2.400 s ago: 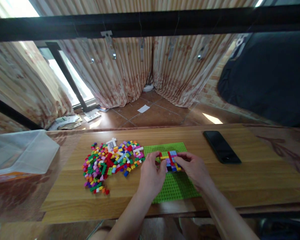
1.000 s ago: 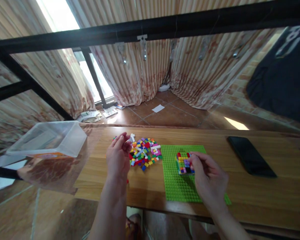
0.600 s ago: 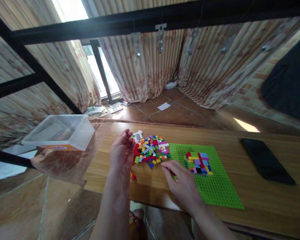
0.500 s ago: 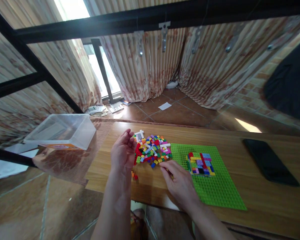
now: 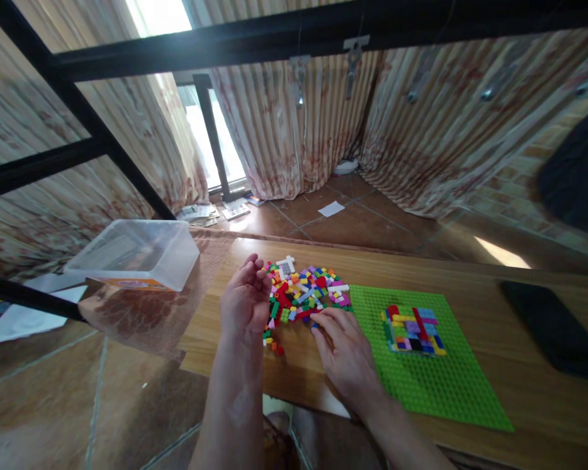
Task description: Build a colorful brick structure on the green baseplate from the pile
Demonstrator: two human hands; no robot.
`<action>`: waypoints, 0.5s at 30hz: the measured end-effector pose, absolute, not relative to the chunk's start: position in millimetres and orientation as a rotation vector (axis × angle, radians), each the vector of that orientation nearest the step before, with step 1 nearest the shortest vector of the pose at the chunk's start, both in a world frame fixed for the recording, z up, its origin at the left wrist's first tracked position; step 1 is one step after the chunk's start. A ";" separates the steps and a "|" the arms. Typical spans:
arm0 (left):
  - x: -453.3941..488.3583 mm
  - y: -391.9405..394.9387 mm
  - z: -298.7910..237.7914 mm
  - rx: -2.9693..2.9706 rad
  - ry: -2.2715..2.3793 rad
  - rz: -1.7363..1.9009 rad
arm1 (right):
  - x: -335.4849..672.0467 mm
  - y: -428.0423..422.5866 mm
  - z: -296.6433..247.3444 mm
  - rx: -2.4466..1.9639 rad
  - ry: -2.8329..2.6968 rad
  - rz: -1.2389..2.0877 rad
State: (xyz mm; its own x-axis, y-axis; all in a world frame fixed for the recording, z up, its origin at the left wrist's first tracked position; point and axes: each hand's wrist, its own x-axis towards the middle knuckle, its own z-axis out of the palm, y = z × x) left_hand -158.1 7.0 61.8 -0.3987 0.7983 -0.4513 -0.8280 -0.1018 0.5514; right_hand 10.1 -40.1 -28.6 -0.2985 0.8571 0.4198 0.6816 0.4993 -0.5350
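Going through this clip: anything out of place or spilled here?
A stray white sheet lies on the tiled floor beyond the table, as if dropped. The loose bricks lie spread on the table; no damage shows.

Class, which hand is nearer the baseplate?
Right. The right hand is at the left edge of the green baseplate; the left hand is farther left, by loose bricks.

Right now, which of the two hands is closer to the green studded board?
The right hand, beside the left edge of the green board. The left hand is farther off, at the left side of the loose bricks.
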 end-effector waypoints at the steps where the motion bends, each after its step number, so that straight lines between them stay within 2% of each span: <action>1: -158.9 6.6 61.9 -0.043 0.911 1.757 | 7.7 -39.5 -28.8 -1.261 -2.078 0.328; 9: -165.6 3.5 62.2 -0.014 0.873 1.689 | -10.1 -34.4 -22.9 -1.409 -2.172 0.251; 15: -166.5 4.3 61.5 -0.035 0.864 1.674 | -11.3 -34.0 -21.9 -1.411 -2.174 0.312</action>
State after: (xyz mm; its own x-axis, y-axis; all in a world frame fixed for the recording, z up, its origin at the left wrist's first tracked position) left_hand -166.5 4.3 61.5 -0.3076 0.8340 -0.4581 -0.8564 -0.0329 0.5152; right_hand -11.3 -34.0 -21.9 -0.3182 0.8987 0.3019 0.7777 0.4296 -0.4589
